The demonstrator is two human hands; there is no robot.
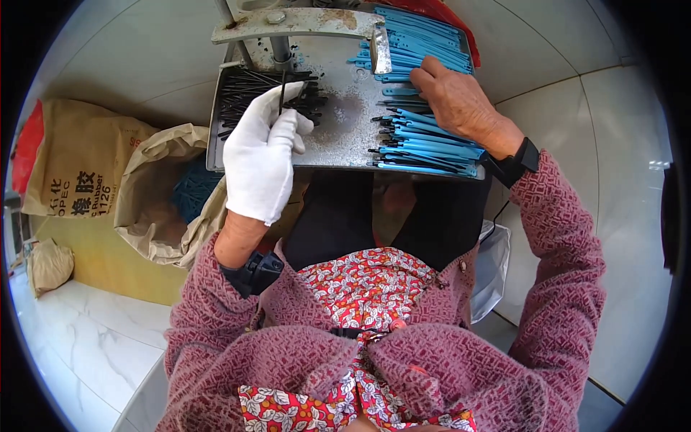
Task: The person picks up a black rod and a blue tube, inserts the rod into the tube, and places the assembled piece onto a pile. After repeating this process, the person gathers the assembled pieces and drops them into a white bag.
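My left hand, in a white glove, is over the left side of a metal tray. Its thumb and forefinger pinch a thin black rod that points upward. Beneath and around those fingers lies a heap of similar black rods. My bare right hand rests over the right side, its fingers curled down at the blue plastic strips; whatever is between the fingertips is hidden. Closer to me, below that hand, lies a stack of blue strips with black ends.
A metal press arm with a bolt and a post spans the back of the metal tray. To the left, an open paper sack holds blue strips. Beside it stand another brown sack and a small tied bag.
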